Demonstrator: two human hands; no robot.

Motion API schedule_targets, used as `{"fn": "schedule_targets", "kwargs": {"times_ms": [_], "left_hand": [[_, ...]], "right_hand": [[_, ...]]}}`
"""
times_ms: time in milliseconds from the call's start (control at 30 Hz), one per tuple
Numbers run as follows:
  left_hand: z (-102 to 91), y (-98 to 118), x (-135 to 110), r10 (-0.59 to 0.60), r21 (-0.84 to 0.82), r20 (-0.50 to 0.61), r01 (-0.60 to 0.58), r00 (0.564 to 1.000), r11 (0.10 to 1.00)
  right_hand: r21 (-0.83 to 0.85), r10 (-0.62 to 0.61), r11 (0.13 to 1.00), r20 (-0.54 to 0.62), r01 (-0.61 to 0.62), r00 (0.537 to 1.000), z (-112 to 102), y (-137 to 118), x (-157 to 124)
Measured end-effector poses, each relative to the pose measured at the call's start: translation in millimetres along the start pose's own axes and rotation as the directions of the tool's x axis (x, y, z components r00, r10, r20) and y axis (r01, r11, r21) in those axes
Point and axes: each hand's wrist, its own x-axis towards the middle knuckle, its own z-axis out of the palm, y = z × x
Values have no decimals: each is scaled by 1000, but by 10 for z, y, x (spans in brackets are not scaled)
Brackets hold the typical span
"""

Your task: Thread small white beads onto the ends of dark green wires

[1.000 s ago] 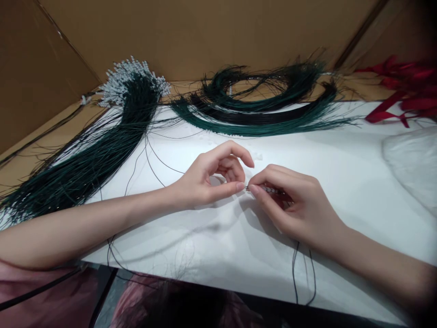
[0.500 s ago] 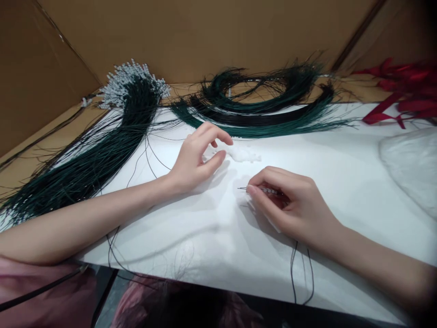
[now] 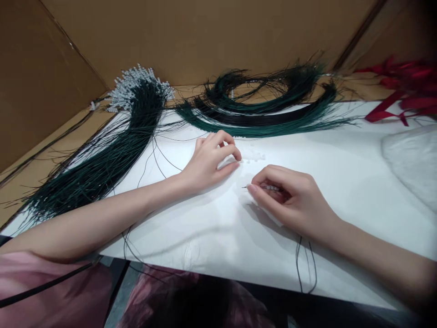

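Several small white beads (image 3: 256,157) lie in a loose patch on the white tabletop (image 3: 211,241). My left hand (image 3: 215,157) is at the near left edge of that patch, thumb and forefinger brought together on what looks like a white bead. To the right, my right hand (image 3: 290,196) is closed in a pinch on a thin dark cord (image 3: 263,187) strung with white beads. The cord's tip pokes out leftward past the fingertips. Its loose strands (image 3: 297,264) hang below the wrist toward the table's front edge. The curled fingers hide part of the beads.
A thick bundle of dark green cords (image 3: 112,155) with white beaded ends (image 3: 139,84) lies at the left. Behind the hands curve more green and black cords (image 3: 266,119). Red ribbons (image 3: 406,95) and a clear plastic bag (image 3: 413,159) are at the right. Cardboard walls (image 3: 218,41) stand behind.
My left hand has moved right and down to the beads, and its thumb and forefinger have closed. My right hand keeps its pinch on the cord. The view has shifted slightly.
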Motion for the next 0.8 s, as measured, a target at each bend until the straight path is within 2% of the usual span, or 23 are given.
{"fn": "schedule_targets", "kwargs": {"times_ms": [200,367,433,500,600,700,800], "left_hand": [[12,-29,22,-25,-75,-10,24,1000,997],[26,-56,33,-59,-57,-1,59,998,997],[17,-62,27,-22,-76,-46,18,999,997],[-2,-59,14,64,-161,-111,-81,992,984],[-33,-18,-13,141,-350,-157,-188,978,917],[-28,41,-39,104,-537,-153,-171,983,826],[24,80,-53,73,-712,-112,-132,991,690]], "right_hand": [[0,-3,1000,6,3,1000,-4,3,-1],[19,9,1000,15,-9,1000,-1,3,-7],[29,20,999,11,-20,1000,-2,7,-6],[35,34,999,5,-34,999,-5,10,-5],[54,61,997,0,-61,998,-14,11,-2],[80,82,994,-2,-81,997,-26,16,-3],[85,87,993,-6,-86,996,-39,35,-4]]}}
